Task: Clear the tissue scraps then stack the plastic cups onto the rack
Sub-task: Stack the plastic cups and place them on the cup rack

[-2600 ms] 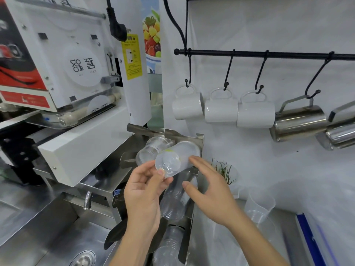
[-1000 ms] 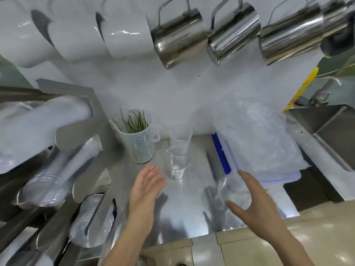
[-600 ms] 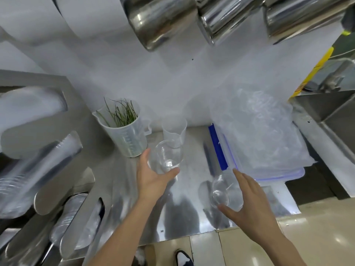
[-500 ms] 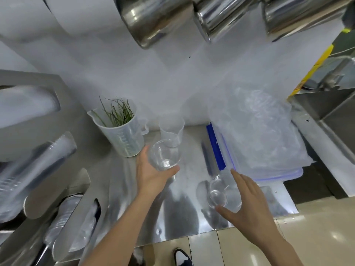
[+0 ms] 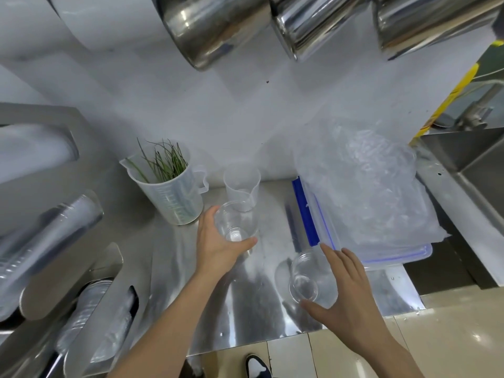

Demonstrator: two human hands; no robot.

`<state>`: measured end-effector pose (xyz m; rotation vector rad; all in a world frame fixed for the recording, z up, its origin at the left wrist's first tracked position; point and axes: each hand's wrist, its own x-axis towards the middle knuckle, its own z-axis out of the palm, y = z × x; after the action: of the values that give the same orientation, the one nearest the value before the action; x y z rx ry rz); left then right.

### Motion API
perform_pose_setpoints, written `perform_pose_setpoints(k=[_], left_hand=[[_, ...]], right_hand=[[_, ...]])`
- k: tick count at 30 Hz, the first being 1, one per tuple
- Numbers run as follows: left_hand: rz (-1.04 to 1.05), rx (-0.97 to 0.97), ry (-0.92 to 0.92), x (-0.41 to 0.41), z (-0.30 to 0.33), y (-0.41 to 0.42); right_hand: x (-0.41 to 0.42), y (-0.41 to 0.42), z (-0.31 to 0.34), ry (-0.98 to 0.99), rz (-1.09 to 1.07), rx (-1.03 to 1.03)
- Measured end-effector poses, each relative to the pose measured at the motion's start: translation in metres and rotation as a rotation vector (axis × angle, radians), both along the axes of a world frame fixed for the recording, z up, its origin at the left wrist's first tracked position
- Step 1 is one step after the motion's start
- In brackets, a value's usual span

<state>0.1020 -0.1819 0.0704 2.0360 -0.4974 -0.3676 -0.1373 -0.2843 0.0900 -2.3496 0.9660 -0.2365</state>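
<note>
The left hand (image 5: pixel 218 245) is wrapped around a clear, empty plastic cup (image 5: pixel 236 224), upright over the steel counter (image 5: pixel 245 309). The right hand (image 5: pixel 345 293) curls, fingers spread, around a second clear cup (image 5: pixel 306 278) tilted on the counter; it seems to touch, though a firm hold is unclear.

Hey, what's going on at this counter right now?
A person is gathering clear plastic cups off a steel counter. The left hand grips one cup in front of an empty measuring jug. The right hand is open around a second cup, not yet closed on it. The cup rack on the left already holds stacks.
</note>
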Motion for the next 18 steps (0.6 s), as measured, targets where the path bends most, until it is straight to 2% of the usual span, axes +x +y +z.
perform_pose_setpoints(k=[10,18], left_hand=[[-0.021,-0.025,-0.056,-0.032,0.014,0.045],[-0.133,-0.047,-0.011,-0.052,0.029,0.079]], right_hand=[[0.008,0.003,0.044,-0.408,-0.02,0.161],[0.025,0.014,0.085,-0.685,0.133,0.275]])
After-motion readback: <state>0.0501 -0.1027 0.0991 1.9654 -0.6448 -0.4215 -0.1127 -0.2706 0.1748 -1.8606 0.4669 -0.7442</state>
